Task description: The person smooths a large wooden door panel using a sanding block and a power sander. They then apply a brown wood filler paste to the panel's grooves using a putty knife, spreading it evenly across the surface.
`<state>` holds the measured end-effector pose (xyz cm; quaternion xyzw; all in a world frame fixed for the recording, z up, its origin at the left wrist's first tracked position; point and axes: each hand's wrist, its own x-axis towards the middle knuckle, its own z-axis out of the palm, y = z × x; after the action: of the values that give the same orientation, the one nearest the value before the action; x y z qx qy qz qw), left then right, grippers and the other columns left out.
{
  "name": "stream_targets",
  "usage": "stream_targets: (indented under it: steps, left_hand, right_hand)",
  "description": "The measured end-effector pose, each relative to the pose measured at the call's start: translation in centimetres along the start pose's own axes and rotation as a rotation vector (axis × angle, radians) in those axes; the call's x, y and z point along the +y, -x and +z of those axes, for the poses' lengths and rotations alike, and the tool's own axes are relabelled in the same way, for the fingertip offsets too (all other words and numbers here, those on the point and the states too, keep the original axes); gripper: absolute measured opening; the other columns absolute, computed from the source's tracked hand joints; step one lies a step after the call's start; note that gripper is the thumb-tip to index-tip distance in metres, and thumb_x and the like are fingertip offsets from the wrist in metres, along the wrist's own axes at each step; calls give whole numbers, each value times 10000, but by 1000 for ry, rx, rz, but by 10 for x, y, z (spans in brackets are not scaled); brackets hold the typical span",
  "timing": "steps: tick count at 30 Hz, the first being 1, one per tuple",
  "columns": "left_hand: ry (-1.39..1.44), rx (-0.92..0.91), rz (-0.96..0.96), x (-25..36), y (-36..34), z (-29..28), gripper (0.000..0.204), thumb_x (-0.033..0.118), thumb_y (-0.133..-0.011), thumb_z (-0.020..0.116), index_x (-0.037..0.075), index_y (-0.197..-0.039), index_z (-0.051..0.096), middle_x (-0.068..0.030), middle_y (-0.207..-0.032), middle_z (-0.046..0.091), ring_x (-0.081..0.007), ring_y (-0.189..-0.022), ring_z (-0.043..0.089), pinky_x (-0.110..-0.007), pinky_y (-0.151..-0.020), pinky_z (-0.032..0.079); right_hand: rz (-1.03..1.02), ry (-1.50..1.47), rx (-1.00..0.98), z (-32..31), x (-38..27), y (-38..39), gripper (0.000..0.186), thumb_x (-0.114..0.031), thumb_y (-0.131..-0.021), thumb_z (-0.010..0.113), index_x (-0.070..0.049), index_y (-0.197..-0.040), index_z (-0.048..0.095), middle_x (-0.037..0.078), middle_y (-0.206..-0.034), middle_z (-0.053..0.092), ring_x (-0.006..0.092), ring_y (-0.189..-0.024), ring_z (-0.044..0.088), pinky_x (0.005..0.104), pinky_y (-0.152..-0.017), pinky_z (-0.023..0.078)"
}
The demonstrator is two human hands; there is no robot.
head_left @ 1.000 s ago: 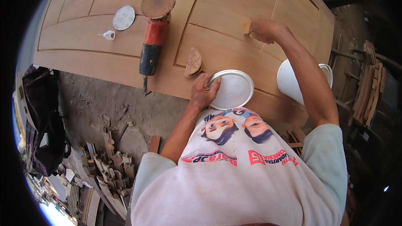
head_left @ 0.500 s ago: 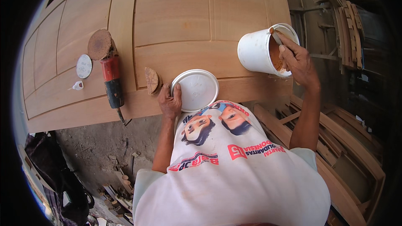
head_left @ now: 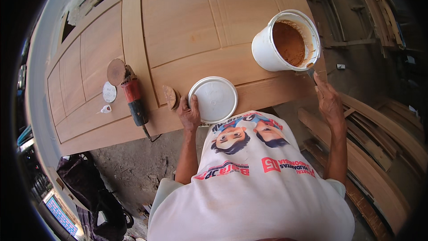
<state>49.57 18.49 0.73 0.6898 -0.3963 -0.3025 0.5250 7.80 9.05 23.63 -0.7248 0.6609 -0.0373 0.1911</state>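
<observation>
We note the white bucket [head_left: 266, 52] on the right of the wooden door [head_left: 178, 27], close to its right end, with brown paste [head_left: 287, 42] inside. The white lid [head_left: 215, 100] lies to its left, by the door's near edge.

Left hand [head_left: 189, 115]: thumb on top of the lid's left rim, fingers bent in around the edge, partly hidden; we read this as a hold. Right hand [head_left: 329, 100]: fingers fairly straight, drawn together on a small scraper [head_left: 311, 73], its tip with paste at the bucket's near rim. The handle is mostly covered.

Handling, our estimate: scraper light, blade thin and probably springy, best taken by the handle. Lid light, slightly flexible, easiest by the raised rim. Bucket likely the heaviest of these, stiff-walled; we would grip rim and side together. Paste looks thick and soft, perhaps slippery where smeared.

Count: one bucket, one lid, one scraper, one door; left of the lid, one half-round block [head_left: 169, 97], one grinder [head_left: 131, 91], one pale disc [head_left: 109, 92], one small bottle [head_left: 105, 109].
</observation>
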Motion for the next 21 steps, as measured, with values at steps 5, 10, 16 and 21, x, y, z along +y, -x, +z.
stream_targets:
  steps: [5, 10, 16, 21]
  left_hand:
    - [0, 16, 32, 2, 0, 6, 245, 203, -1065, 647, -33, -1118, 684, -38, -895, 694, -89, -813, 600, -248, -722, 506]
    - [-27, 15, 25, 1, 0, 6, 269, 234, -1065, 652, -30, -1106, 684, -23, -868, 671, -76, -781, 572, -239, -703, 492]
    - [-38, 22, 5, 4, 2, 3, 253, 232, -1064, 655, -20, -1072, 678, 3, -836, 638, -63, -745, 529, -233, -670, 467]
    - [-24, 65, -22, 9, 7, 4, 238, 215, -1062, 655, -20, -1090, 674, -7, -848, 646, -71, -757, 544, -242, -677, 472]
  right_hand:
    - [-7, -15, 62, -31, 8, 10, 367, -115, -1044, 589, -57, -1406, 610, 250, -1054, 681, 425, -921, 665, 500, -809, 509]
    - [-386, 116, 45, -46, -12, -21, 260, -130, -1049, 568, 0, -1258, 652, 221, -1053, 694, 432, -852, 661, 495, -771, 527]
    - [-475, 475, 9, -58, 12, -96, 238, -184, -1059, 531, 15, -1013, 653, 235, -965, 692, 450, -909, 661, 546, -770, 514]
    - [-78, 415, -257, -59, -7, -126, 273, -230, -1043, 550, 22, -1031, 656, 283, -980, 700, 480, -971, 669, 575, -829, 518]
